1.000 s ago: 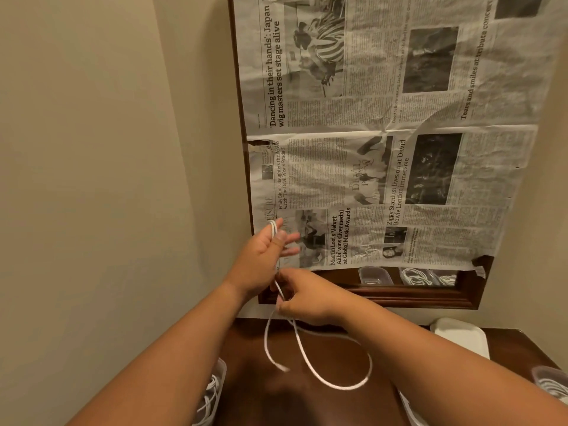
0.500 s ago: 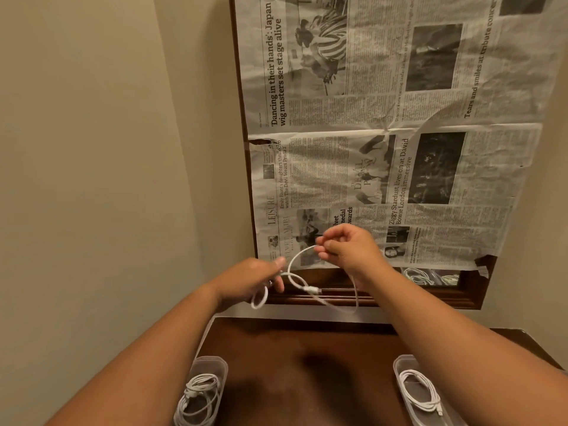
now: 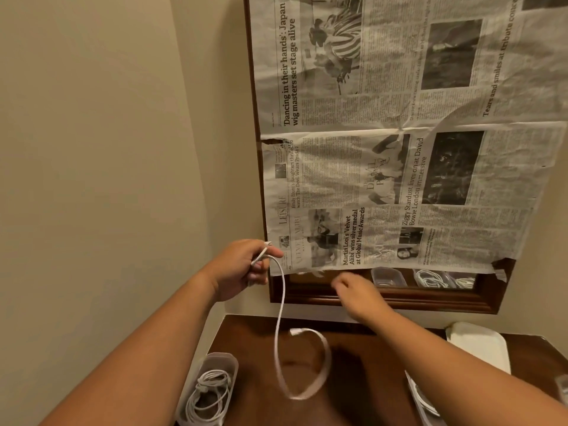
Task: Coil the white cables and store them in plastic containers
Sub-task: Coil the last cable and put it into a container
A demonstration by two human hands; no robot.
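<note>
My left hand (image 3: 242, 269) is raised in front of the wall and pinches one end of a white cable (image 3: 281, 315). The cable hangs down from it in a long loose loop above the dark wooden table (image 3: 362, 395), its free plug end curling up near the middle. My right hand (image 3: 356, 292) is to the right of the cable, blurred, apart from it and holding nothing, fingers loosely curled. A clear plastic container (image 3: 226, 362) with a coiled white cable inside sits at the table's front left. Another container (image 3: 422, 401) with cable lies at the right, partly hidden by my right arm.
A wood-framed mirror (image 3: 384, 299) on the wall is covered by taped newspaper (image 3: 399, 149); its bare bottom strip reflects containers with cables. A white lid or tray (image 3: 479, 344) lies at the table's back right. A beige wall closes in on the left.
My right hand let go of the cable and dropped to the right. The coil came undone and now hangs as one long loop from my left hand, which rose slightly.
</note>
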